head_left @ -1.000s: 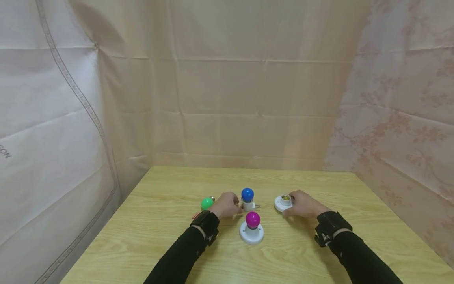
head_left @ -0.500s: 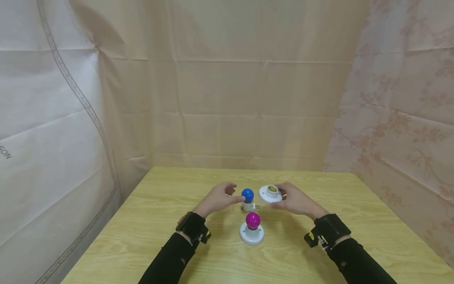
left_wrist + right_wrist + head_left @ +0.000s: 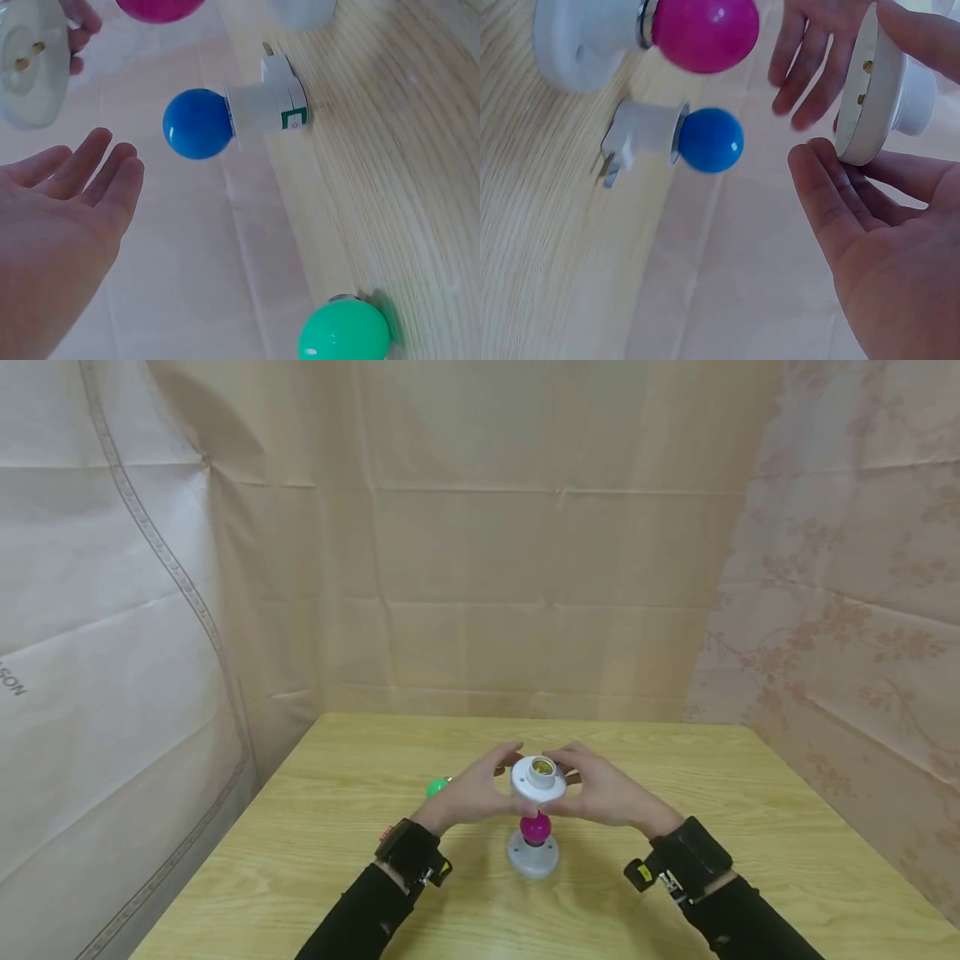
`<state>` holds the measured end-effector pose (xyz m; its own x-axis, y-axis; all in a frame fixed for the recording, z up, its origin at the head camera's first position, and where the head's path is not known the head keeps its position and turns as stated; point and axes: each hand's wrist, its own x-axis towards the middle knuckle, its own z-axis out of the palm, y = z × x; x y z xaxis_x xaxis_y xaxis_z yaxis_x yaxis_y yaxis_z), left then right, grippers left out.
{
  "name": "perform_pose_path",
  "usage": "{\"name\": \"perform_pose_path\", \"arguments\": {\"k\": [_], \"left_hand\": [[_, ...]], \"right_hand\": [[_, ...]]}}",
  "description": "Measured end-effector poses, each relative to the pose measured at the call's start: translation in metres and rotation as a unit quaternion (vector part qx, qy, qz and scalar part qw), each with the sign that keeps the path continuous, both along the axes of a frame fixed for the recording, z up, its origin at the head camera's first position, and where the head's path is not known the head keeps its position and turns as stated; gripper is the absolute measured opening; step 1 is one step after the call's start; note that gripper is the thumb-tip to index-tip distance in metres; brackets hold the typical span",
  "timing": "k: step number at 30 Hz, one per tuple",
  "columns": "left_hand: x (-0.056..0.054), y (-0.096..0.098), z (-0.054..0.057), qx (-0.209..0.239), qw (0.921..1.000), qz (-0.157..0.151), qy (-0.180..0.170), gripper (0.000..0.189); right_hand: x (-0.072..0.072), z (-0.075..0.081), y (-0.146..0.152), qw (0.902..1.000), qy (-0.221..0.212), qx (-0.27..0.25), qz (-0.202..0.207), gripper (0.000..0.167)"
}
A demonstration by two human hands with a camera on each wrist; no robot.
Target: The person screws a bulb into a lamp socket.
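Note:
A round white lamp holder [image 3: 537, 781] with an empty brass-lined screw socket is up off the table, level, held by its rim between the thumb and fingers of my right hand [image 3: 603, 785]. My left hand [image 3: 476, 789] is at the opposite side of the holder, its fingers [image 3: 97, 161] loosely extended; in the right wrist view they hang behind the holder. Below stands a magenta bulb [image 3: 536, 828] seated in a second white round holder [image 3: 533, 857]. A blue bulb [image 3: 199, 124] sits upright in a white plug-in socket [image 3: 262, 105], hidden from the head view.
A green bulb [image 3: 437, 787] lies on the wood-grain table [image 3: 360, 860] at the left, partly behind my left hand. Beige sheeting [image 3: 525, 543] hangs along the table's back edge, with pale sheets at both sides.
My right hand has lifted the lamp holder and carried it left, over the blue and magenta bulbs. My left hand has left the green bulb and come to the holder's left side.

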<state>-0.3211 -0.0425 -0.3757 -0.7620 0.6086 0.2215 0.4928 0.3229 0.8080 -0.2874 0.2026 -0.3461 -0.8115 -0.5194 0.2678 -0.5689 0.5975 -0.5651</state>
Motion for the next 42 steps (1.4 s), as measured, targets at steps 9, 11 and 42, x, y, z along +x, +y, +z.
{"name": "perform_pose_path", "arguments": {"k": [9,11,42], "left_hand": [[0.005,0.002,-0.002,0.012,0.9994,-0.010,-0.030,0.115],[0.006,0.001,-0.002,0.016,0.9993,-0.020,-0.027,0.114],[-0.004,-0.019,-0.006,0.079,0.9887,0.126,0.019,0.065]], "right_hand": [[0.008,0.004,-0.012,0.9984,-0.008,-0.031,0.047,0.075],[0.008,0.004,-0.014,0.9978,-0.013,-0.040,0.051,0.073],[0.005,0.002,-0.018,0.9993,-0.006,-0.032,0.019,0.060]]}}
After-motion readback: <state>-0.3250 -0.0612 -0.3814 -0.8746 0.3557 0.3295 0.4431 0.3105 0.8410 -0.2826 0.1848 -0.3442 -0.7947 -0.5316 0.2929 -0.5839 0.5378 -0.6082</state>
